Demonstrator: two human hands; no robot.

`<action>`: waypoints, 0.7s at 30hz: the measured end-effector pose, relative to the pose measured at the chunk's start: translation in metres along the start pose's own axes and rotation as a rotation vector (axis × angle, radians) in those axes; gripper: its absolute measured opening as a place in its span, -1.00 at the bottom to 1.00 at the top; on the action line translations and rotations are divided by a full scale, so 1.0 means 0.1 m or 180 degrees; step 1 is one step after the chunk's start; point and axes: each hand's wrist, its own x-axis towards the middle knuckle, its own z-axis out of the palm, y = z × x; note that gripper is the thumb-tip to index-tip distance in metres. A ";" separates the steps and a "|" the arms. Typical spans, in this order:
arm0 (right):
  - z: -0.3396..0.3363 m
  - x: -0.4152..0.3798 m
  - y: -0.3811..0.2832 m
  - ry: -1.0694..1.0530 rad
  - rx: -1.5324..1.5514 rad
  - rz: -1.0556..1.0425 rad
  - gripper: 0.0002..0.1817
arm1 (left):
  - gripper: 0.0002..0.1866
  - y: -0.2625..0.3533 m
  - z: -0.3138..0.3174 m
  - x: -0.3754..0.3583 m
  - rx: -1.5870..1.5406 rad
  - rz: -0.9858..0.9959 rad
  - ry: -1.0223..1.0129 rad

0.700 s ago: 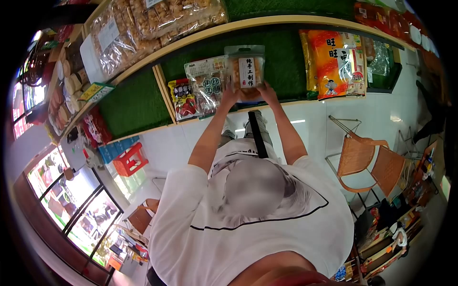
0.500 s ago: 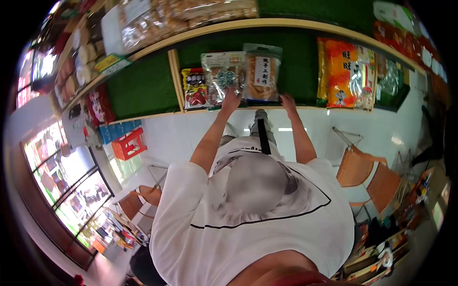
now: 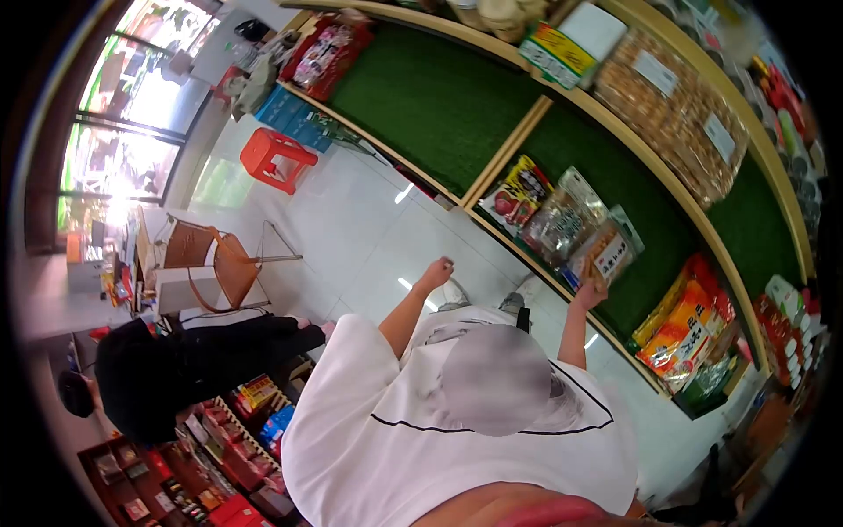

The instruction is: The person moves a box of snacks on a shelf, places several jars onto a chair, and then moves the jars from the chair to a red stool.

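Now that the left hand (image 3: pixel 442 270) is off the shelf (image 3: pixel 628 180), fingers curled, nothing visible inside, only the right hand (image 3: pixel 592 292) touches the labelled bag (image 3: pixel 614 254) there; can't tell if it's gripping.

So both forearms are bare and reaching out in front of the chest, hands well apart. The left forearm (image 3: pixel 410 314) slants inward, and the left hand (image 3: pixel 436 272) has its fingers kinda curled in, though it's too small to tell how tightly. The right forearm (image 3: pixel 573 337) points pretty much straight ahead, with the right hand (image 3: pixel 593 294) angled a bit outward at the wrist, fingers reaching forward.
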 end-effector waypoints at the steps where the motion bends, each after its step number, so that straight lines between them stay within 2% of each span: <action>1: 0.13 -0.02 -0.14 -0.1373 -0.0199 -0.0462 -0.30 | -0.67 -0.32 -0.02 -0.05 -0.0097 -0.0195 0.0015; 2: 0.46 -0.10 0.08 -0.0951 0.0321 -0.0346 -0.45 | -0.65 -0.83 0.05 0.01 -0.0302 -0.0411 0.0050; 3: 0.63 -0.68 -0.27 -0.1161 -0.0014 -0.0338 -0.43 | -0.63 -1.28 0.05 -0.03 -0.0491 -0.0664 0.0056; 4: 0.87 -0.88 -0.16 -0.1370 0.0264 -0.0289 -0.40 | -0.63 -1.47 -0.07 -0.16 -0.0779 -0.0989 0.0103; 5: 1.11 -1.11 -0.09 -0.1503 -0.0004 -0.0365 -0.38 | -0.60 -1.45 -0.28 -0.33 -0.1336 -0.1481 0.0173; 6: 1.24 -1.42 -0.06 -0.1790 -0.0253 -0.0239 -0.39 | -0.57 -1.50 -0.42 -0.62 -0.1494 -0.1749 0.0290; 8: 1.54 -1.89 -0.10 -0.2417 -0.0689 -0.0030 -0.45 | -0.55 -1.71 -0.49 -0.84 -0.2002 -0.2179 0.0478; 9: 1.66 -2.01 0.14 -0.2741 -0.0634 -0.0026 -0.56 | -0.55 -1.85 -0.55 -0.97 -0.2183 -0.2384 0.0558; 12: 1.96 -2.43 0.18 -0.3711 -0.1712 0.0193 -0.65 | -0.55 -2.04 -0.65 -1.16 -0.2386 -0.2604 0.0486; 15: 2.13 -2.59 0.38 -0.3908 -0.2207 0.0119 -0.70 | -0.53 -2.05 -0.86 -1.09 -0.2529 -0.2707 0.0370; 21: 2.57 -2.56 0.50 -0.3411 -0.2563 0.0525 -0.76 | -0.62 -2.02 -1.42 -0.21 -0.2045 -0.2264 0.0448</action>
